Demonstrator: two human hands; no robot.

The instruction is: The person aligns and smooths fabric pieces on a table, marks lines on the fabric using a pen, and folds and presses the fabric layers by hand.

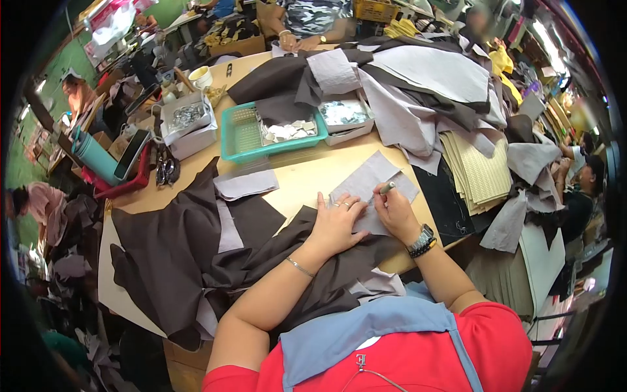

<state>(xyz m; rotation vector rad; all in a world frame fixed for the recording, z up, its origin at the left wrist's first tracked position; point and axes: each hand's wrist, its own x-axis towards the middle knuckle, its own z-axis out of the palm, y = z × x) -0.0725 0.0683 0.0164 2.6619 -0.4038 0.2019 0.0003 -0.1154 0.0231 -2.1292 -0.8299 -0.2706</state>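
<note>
A grey fabric piece (369, 175) lies on the table under both hands. My left hand (337, 223) is spread flat on it, fingers pointing away from me. In my right hand (397, 212) is a pen (387, 187) with a pale green-grey barrel, its upper end showing above the fingers; the tip is hidden. The right hand rests on the right part of the same piece. Dark brown fabric (189, 242) is bunched below and left of my left hand. A folded grey piece (247, 185) lies farther left.
Ahead stands a teal basket (238, 155) with small pale pieces inside, beside a white box (349, 127). A metal-filled box (188, 124) and a red tray (134, 186) sit left. Fabric heaps (431, 72) and cream sheets (480, 173) lie right. A person (313, 26) works opposite.
</note>
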